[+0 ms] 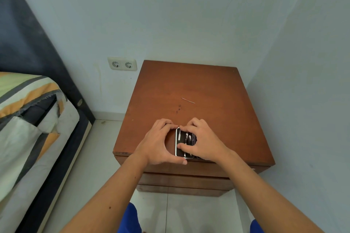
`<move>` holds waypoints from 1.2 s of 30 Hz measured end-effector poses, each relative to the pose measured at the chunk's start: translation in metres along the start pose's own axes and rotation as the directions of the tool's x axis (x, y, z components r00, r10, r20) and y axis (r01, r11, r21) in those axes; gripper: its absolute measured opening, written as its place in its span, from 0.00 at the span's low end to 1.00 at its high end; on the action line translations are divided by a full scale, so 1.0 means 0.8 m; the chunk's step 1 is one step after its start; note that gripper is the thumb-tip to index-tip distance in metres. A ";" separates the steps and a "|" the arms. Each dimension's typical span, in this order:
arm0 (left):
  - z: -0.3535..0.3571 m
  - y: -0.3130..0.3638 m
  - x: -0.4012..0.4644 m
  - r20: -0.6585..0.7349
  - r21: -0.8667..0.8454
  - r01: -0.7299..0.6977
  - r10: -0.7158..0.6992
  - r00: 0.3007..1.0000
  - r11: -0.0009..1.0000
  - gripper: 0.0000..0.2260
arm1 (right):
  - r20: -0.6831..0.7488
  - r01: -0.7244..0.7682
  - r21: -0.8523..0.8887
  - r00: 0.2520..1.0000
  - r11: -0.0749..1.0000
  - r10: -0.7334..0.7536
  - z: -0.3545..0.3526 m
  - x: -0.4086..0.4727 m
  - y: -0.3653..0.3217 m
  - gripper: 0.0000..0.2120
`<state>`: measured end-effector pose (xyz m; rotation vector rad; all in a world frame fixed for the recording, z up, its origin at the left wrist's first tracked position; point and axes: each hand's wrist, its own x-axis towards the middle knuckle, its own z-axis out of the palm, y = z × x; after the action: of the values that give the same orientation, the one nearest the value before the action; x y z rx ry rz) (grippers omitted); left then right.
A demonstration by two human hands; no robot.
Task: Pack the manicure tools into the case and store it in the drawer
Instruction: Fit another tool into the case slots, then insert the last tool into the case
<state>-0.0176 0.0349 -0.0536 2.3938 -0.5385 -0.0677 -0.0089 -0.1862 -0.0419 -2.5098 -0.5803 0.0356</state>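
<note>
Striped bedding (28,104) fills the left edge; at lower centre the left hand (161,143) cups the open case (184,143) on the nightstand (189,89), the right hand (202,141) pressing fingers onto its tools, seemingly upright, long axis pointing away.

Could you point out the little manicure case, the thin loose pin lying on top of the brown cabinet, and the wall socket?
Open black manicure case with white rim (182,143): head view, on its dark inside.
Thin silvery pin (187,100): head view, mid-length.
White double wall socket (122,64): head view, plate centre between the two outlets.
</note>
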 end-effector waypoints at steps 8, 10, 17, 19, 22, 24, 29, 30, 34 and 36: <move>0.001 -0.001 0.001 0.000 -0.001 0.004 -0.004 1.000 1.000 0.54 | 0.047 0.042 0.018 0.998 0.999 -0.042 -0.003 -0.006 0.006 0.32; 0.001 -0.001 0.001 0.002 0.003 0.003 -0.003 1.000 1.000 0.54 | 0.054 0.049 0.016 0.997 0.999 -0.050 -0.003 -0.006 0.007 0.33; 0.001 0.001 0.000 -0.003 0.010 0.004 -0.004 1.000 1.000 0.53 | 0.037 -0.019 0.117 0.999 0.993 0.014 -0.009 -0.006 0.007 0.28; 0.001 0.001 0.000 0.002 0.015 0.007 -0.007 1.000 1.000 0.54 | -0.065 -0.061 0.191 0.995 0.980 0.075 -0.015 0.004 0.010 0.21; 0.001 0.001 -0.001 -0.005 0.005 0.008 -0.008 1.000 1.000 0.54 | -0.191 -0.140 0.208 0.965 0.968 0.181 -0.028 0.034 0.020 0.10; 0.000 0.001 -0.001 -0.011 0.007 0.006 -0.006 1.000 1.000 0.54 | -0.256 -0.205 0.184 0.934 0.961 0.248 -0.032 0.060 0.031 0.06; 0.000 0.002 0.000 -0.004 -0.001 0.018 -0.018 1.000 1.000 0.53 | -0.301 -0.378 0.138 0.865 0.915 0.403 -0.025 0.113 0.058 0.03; 0.000 0.002 0.000 -0.003 -0.001 0.018 -0.018 1.000 1.000 0.53 | -0.305 -0.391 0.136 0.858 0.910 0.414 -0.023 0.119 0.060 0.03; 0.000 0.001 0.001 0.004 -0.005 0.020 -0.020 1.000 1.000 0.53 | -0.330 -0.422 0.108 0.839 0.900 0.433 -0.018 0.129 0.063 0.05; 0.001 0.001 0.001 0.003 -0.001 0.018 -0.018 1.000 1.000 0.53 | -0.322 -0.412 0.078 0.851 0.908 0.414 -0.018 0.130 0.064 0.07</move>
<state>-0.0175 0.0336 -0.0534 2.3978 -0.5181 -0.0802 0.1079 -0.1888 -0.0468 -2.5100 0.1048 -0.2217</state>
